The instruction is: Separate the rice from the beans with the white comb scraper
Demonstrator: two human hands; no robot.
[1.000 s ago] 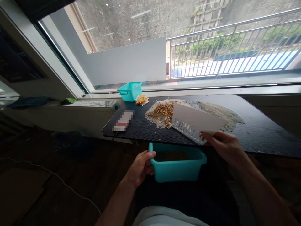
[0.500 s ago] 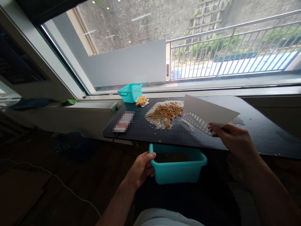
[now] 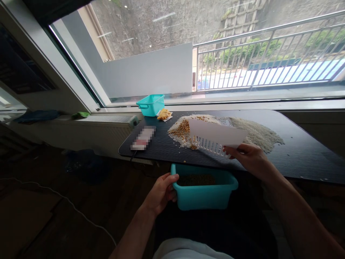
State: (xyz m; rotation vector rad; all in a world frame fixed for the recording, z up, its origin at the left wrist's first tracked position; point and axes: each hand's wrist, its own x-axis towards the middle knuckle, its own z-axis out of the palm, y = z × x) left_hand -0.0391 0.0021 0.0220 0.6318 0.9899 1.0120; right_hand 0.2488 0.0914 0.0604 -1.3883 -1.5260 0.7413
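My left hand (image 3: 163,192) grips the left rim of a teal plastic bin (image 3: 203,198), held just below the table's front edge. Dark small grains (image 3: 198,180) cover the bottom of this bin. Between the thumb and fingers of my right hand (image 3: 249,158) is a white card (image 3: 215,131) with a row of slots along its lower edge. The card is over the table, in front of a heap of golden-brown beans (image 3: 183,127) mixed with rice, and hides part of it. To the right spreads a pile of white rice (image 3: 261,133).
On the dark table (image 3: 302,154), a second teal bin (image 3: 151,106) stands at the back left beside yellowish crumpled food or paper (image 3: 164,114). A blurred-out phone-like object (image 3: 143,138) with a cable lies at the left. A window and radiator (image 3: 113,126) border the table.
My right hand has moved the slotted card left and slightly down, across the bean heap, uncovering the rice pile at right. My left hand and the bin have stayed in place.
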